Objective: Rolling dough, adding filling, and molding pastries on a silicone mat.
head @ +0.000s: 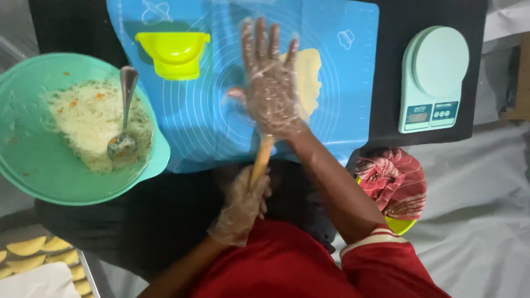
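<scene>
Dark tabletop [425, 14] holds a big blue rubbery mat [204, 110]. At nine o'clock sits a round green plastic bowl [33, 160] of shredded filling with a metal spoon [124, 116]. Flat yellow dough [309, 77] lies mid-mat. Right hand [270, 83], fingers spread flat, presses a wooden rolling pin [261, 160]; left hand [240, 207] grips its near end.

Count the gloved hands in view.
2. Right hand lies flat over the dough on the blue mat; left hand grips the rolling pin handle.

Black table [425, 16]: blue mat [193, 116], scale [433, 77], green bowl [27, 160].
</scene>
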